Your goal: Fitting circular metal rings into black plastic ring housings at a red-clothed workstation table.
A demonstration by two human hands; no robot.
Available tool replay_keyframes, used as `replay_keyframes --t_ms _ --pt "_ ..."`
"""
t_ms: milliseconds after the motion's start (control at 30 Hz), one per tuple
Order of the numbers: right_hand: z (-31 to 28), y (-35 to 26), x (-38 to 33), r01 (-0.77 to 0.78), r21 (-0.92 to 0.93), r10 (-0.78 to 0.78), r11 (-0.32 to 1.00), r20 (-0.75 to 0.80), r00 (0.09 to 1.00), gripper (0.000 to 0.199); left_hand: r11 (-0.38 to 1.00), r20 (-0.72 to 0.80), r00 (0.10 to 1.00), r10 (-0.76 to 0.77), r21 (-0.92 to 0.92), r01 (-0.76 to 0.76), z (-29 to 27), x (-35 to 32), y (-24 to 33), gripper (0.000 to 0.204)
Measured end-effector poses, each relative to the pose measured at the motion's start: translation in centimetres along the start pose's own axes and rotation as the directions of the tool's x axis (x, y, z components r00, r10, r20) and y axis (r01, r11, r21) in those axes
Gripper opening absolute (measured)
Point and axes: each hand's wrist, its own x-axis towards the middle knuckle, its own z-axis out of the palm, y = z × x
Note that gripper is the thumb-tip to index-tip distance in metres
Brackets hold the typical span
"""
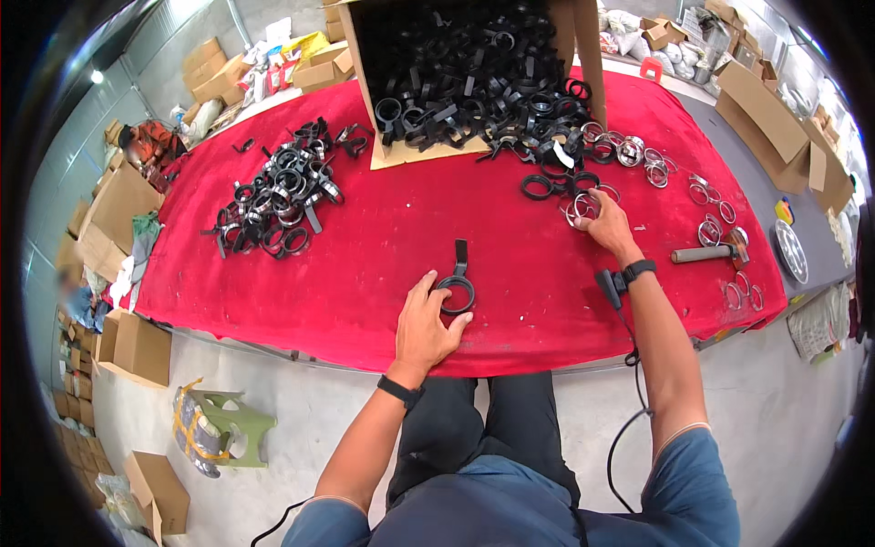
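My left hand (427, 326) rests on the red cloth, thumb and fingers curled around the near left side of a black ring with a flat tab handle (461, 259). The ring lies with its tab pointing away from me. Farther off to the right, my right hand (609, 226) is closed at the fingertips on a thin silver metal ring (581, 200). Black ringed pieces (536, 188) lie just beyond that hand. Which of the overlapping rings its hidden fingertips touch is partly unclear.
An open cardboard box (591, 64) full of black ringed pieces stands at the back of the red-covered table (365, 283). A pile of similar pieces (287, 187) lies left. Loose silver rings (706, 191) and a hammer (702, 254) lie right. A green stool (239, 424) stands on the floor.
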Motion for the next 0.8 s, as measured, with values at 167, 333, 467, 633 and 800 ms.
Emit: replay_keyframes --t_ms 167,333,467,633,800 --pt "1.2 -3.8 -6.4 -0.186 0.797 0.057 0.574 0.188 0.981 0.083 0.998 -0.087 0.995 0.054 -0.033 -0.057 -0.2 0.0 -0.2 0.05" --pt "1.8 -5.0 -10.7 -0.244 0.97 -0.033 -0.012 0.243 0.969 0.062 0.996 -0.119 0.99 0.082 -0.011 -0.084 0.4 0.5 0.1 0.049" --pt "-0.1 -9.5 -14.4 -0.444 0.791 -0.364 -0.421 0.302 0.881 0.073 0.991 -0.111 0.993 -0.034 -0.131 0.02 -0.2 -0.2 -0.6 0.051" --pt "-1.2 -12.6 -17.2 -0.538 0.69 -0.554 -0.484 0.235 0.799 0.085 0.995 -0.093 0.995 -0.024 -0.094 0.015 -0.6 0.0 -0.1 0.053" --pt "-1.9 -14.5 -19.5 -0.488 0.803 -0.466 -0.341 0.307 0.83 0.083 0.962 -0.019 0.994 -0.107 -0.254 0.099 -2.7 0.8 3.7 0.06"
